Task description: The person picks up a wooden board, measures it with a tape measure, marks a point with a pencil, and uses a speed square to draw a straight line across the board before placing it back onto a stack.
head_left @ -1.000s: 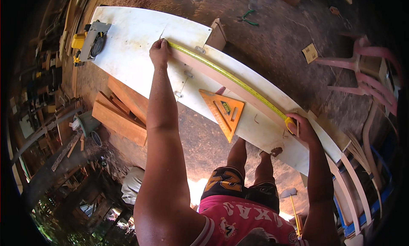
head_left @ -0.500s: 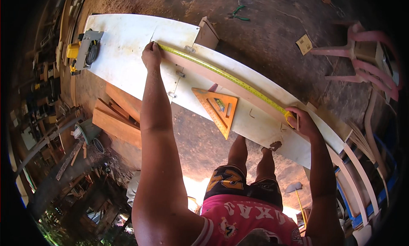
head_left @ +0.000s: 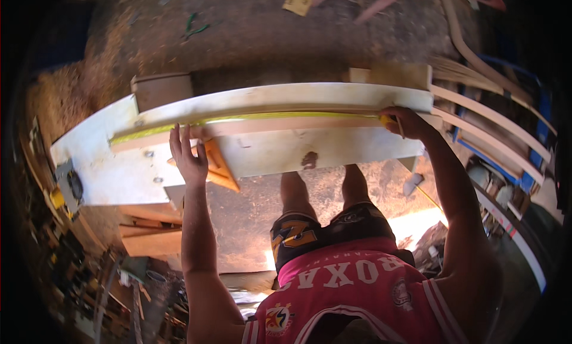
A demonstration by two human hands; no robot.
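Tape (head_left: pixel 268 118) runs along the board (head_left: pixel 286 99), long axis spanning my hands: right hand (head_left: pixel 408 122) pinches its case end; left hand (head_left: pixel 189 159), fingers spread, sits just below the far end.

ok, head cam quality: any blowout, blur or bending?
Head view: sunlit floor patch between the legs is blown out; rim falls to black; fisheye bows the white board and yellow tape; left hand slightly soft; right hand sharp.
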